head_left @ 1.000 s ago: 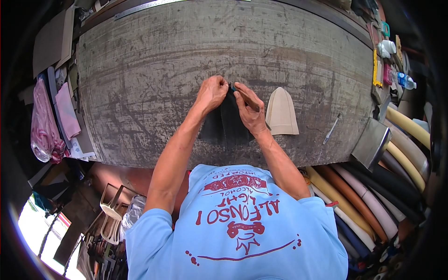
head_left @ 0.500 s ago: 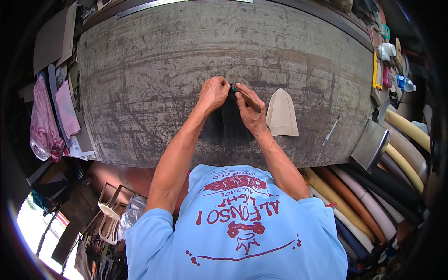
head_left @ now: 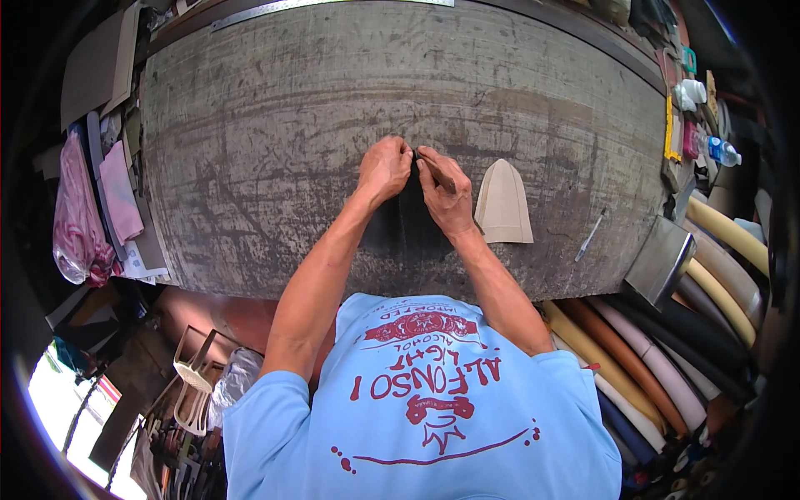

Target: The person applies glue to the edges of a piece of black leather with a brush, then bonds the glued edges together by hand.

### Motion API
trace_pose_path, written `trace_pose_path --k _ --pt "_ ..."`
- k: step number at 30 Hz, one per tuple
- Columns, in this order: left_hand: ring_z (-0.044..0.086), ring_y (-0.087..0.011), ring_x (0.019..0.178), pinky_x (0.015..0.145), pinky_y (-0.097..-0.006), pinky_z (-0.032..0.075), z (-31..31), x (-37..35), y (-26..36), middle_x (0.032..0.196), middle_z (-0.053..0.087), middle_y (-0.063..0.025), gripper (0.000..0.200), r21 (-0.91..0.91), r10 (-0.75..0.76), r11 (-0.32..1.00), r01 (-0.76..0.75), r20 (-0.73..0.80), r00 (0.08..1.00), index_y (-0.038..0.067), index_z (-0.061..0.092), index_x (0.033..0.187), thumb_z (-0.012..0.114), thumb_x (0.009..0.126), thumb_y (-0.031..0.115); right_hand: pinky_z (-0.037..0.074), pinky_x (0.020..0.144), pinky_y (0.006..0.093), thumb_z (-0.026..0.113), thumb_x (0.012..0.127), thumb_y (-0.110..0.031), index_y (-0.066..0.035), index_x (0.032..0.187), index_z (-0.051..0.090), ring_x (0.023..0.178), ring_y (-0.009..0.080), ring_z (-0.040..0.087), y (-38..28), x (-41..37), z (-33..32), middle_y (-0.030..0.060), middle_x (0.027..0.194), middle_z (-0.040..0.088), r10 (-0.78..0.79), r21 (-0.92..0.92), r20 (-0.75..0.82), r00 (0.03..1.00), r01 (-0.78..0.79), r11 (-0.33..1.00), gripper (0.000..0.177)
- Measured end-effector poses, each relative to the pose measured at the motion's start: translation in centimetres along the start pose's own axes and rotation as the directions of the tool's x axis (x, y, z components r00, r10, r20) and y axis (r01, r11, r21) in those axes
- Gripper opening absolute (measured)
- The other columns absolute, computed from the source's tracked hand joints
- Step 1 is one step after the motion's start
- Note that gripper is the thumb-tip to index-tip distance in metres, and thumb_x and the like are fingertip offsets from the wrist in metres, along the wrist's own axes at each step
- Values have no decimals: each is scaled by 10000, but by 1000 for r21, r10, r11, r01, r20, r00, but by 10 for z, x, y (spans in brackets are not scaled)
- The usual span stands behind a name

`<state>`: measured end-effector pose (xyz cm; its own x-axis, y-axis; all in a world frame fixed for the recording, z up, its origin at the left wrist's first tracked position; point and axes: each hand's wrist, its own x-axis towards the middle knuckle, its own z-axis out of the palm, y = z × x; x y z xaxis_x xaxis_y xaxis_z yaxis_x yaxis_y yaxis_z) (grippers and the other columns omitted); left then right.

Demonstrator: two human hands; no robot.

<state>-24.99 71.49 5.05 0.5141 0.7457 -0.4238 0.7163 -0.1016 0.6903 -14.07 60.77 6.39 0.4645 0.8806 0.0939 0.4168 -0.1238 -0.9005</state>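
A dark piece of material (head_left: 405, 221) lies on the worn table (head_left: 275, 108) between my forearms, its upper end at my fingers. My left hand (head_left: 387, 170) is closed in a pinch at the tip of that dark piece. Close beside it on the right, my right hand (head_left: 447, 192) is bent, fingers together, touching the same tip; something small and dark shows between the two hands. Right of my right hand lies a beige arched piece (head_left: 503, 202) with seam-like lines. The fingers hide the exact contact.
A pen (head_left: 591, 234) lies on the right of the table. Rolls of material (head_left: 642, 358) stand at the lower right. A metal ruler (head_left: 292, 5) lies along the far edge. Pink cloth (head_left: 121, 193) hangs at the left; a bottle (head_left: 723, 151) is at the right.
My right hand has shifted slightly left and its fingers have tilted a little. My left hand has moved slightly right. The dark piece remains between them.
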Motion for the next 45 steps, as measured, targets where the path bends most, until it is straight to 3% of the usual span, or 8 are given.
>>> trace_pose_path --k 3,11,14,22,26,33,39,45 --pt "635 -381 879 778 -465 494 -9 -4 -1 904 637 -202 217 -110 -24 993 37 117 993 -13 646 932 586 936 196 562 803 362 670 919 -25 20 1125 672 947 302 699 7 -2 5 158 1044 725 63 74 -28 998 -61 995 211" --pt "627 -356 853 771 -462 489 6 -26 1 899 625 -173 175 -175 -69 984 38 -177 982 -20 630 931 608 935 153 578 831 282 614 1018 -208 0 1198 664 962 177 685 10 3 -10 85 1120 700 291 234 96 952 -305 923 279" --pt "621 -349 837 767 -453 489 8 -23 -6 890 617 -167 176 -189 -44 982 9 -181 983 -19 631 935 609 937 155 578 803 274 567 1043 -296 -17 1189 679 1002 178 671 -2 8 -24 74 1126 699 462 569 20 887 -390 724 334" --pt "621 -314 797 748 -418 496 6 -26 -3 891 624 -157 171 -191 -33 982 1 -169 985 -18 639 950 615 935 151 527 806 364 565 954 -73 4 1094 639 899 277 664 -17 26 -29 124 1029 647 147 39 -32 989 -145 989 176" --pt "622 -326 806 754 -423 497 6 -28 -1 895 621 -172 168 -228 -43 974 4 -165 985 -22 636 953 609 931 142 529 816 443 661 886 -125 -55 1135 657 961 377 649 -14 36 -16 162 1038 636 295 -359 286 912 -183 915 259" --pt "611 -351 803 753 -437 489 9 -35 -2 883 613 -183 149 -44 127 989 -142 -241 962 -33 608 978 593 923 105 505 716 442 724 806 -142 -1 972 679 805 376 645 15 38 2 175 848 659 126 -304 267 955 -40 952 223" --pt "616 -327 805 750 -429 494 12 -46 4 934 603 -171 151 -166 50 980 -109 -326 944 -20 592 1002 618 924 106 493 685 425 657 815 -64 29 875 601 761 379 649 -8 39 -16 200 802 648 390 -213 262 883 -341 915 124" --pt "632 -242 795 748 -368 515 20 -57 12 923 618 -138 176 -271 113 945 -182 -250 962 -26 610 1050 653 902 58 486 653 406 654 826 -61 26 904 606 700 325 645 -16 28 -28 195 762 643 278 -86 276 920 -265 961 126"
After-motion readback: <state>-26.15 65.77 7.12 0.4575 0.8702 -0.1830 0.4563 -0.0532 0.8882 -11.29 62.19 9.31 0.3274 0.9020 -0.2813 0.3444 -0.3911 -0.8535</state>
